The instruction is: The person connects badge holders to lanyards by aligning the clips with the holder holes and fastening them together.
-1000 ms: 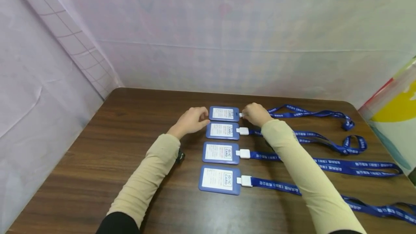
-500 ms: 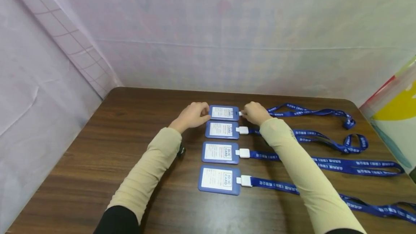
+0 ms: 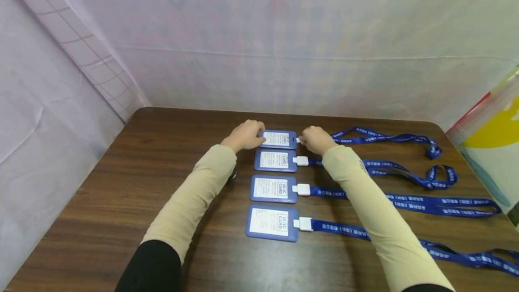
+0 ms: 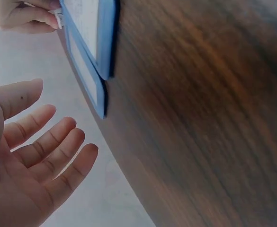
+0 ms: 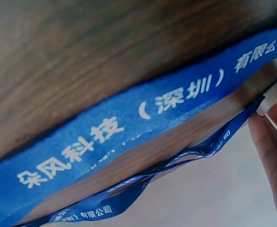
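Note:
At the far end of a column of blue badge holders lies the farthest badge holder (image 3: 279, 139), a white ID card inside it. My left hand (image 3: 244, 136) is at its left end; the left wrist view shows that hand (image 4: 41, 163) with fingers loosely bent, apart from the holder. Just off the holder's right end, my right hand (image 3: 317, 140) pinches the white clip (image 5: 269, 100) of its blue lanyard (image 3: 375, 139). Fingers cover most of the clip in the head view. Nearer me, the second badge holder (image 3: 275, 160) lies parallel, its white clip (image 3: 301, 161) attached.
Two more badge holders, the third (image 3: 273, 189) and the nearest (image 3: 272, 223), lie closer, their lanyards (image 3: 438, 205) stretching right under my right forearm. The brown wooden table (image 3: 134, 184) ends at a pale curtain (image 3: 243, 75) behind. A yellow-patterned item (image 3: 496, 125) stands beyond the right edge.
My left hand has moved right and slightly away from me, up to the farthest badge holder's left end. My right hand stays at the clip. The camera view has shifted a little.

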A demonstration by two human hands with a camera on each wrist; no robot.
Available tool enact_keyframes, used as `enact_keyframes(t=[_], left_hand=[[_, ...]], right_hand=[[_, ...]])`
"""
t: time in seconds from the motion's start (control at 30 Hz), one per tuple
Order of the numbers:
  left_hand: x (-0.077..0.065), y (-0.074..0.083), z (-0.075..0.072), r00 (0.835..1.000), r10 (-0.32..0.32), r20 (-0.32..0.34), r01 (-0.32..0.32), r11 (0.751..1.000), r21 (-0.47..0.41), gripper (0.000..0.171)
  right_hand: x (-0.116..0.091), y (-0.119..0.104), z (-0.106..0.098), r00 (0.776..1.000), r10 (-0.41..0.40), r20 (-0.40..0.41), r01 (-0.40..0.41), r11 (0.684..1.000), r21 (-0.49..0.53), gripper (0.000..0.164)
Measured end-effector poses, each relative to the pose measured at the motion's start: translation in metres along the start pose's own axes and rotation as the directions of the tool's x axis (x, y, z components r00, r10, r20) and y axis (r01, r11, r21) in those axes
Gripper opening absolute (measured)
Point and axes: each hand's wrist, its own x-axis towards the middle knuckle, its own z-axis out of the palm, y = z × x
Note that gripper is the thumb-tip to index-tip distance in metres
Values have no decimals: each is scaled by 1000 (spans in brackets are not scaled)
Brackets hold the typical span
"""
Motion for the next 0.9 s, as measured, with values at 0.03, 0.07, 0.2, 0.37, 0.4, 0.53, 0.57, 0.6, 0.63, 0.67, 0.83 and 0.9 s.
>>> enact_keyframes(t=[0.03, 0.07, 0.2, 0.37, 0.4, 0.53, 0.57, 0.6, 0.63, 0.67, 0.83, 0.9], left_hand=[[1, 0, 0, 1000, -1, 6, 1, 1000, 2, 33], [3, 0, 0, 1000, -1, 10, 1, 1000, 4, 34], [7, 2, 0, 1000, 3, 15, -3, 1000, 2, 35], [12, 3, 0, 999, 27, 38, -28, 999, 37, 36], [13, 3, 1, 998, 34, 50, -37, 998, 50, 37], [19, 3, 5, 993, 54, 108, -64, 994, 94, 38], [20, 3, 6, 991, 57, 122, -69, 992, 103, 35], [21, 3, 7, 990, 58, 129, -73, 991, 116, 30], [22, 4, 8, 990, 57, 132, -74, 989, 125, 25], [23, 4, 10, 990, 52, 132, -69, 989, 131, 21], [24, 9, 15, 993, -9, 117, -10, 987, 158, 21], [24, 10, 16, 993, -38, 115, 19, 986, 163, 24]], right_hand=[[0, -1, 0, 1000, -8, -1, 8, 1000, -7, 21], [-1, -1, -1, 1000, -16, 1, 16, 1000, -15, 22], [-3, -5, -4, 1000, -17, 14, 17, 1000, -18, 25], [-4, -8, -7, 999, -19, 38, 20, 999, -31, 25], [-3, -8, -7, 999, -28, 43, 30, 999, -42, 25], [-3, -10, -7, 994, -81, 67, 87, 992, -95, 20], [-3, -11, -7, 993, -90, 72, 97, 990, -105, 20], [-3, -11, -7, 992, -104, 73, 112, 987, -117, 20], [-3, -11, -7, 991, -111, 76, 120, 985, -126, 20], [-3, -11, -7, 990, -114, 78, 124, 983, -132, 20], [-2, -10, -7, 990, -103, 100, 117, 983, -141, 21], [-2, -10, -6, 989, -104, 106, 118, 983, -138, 21]])
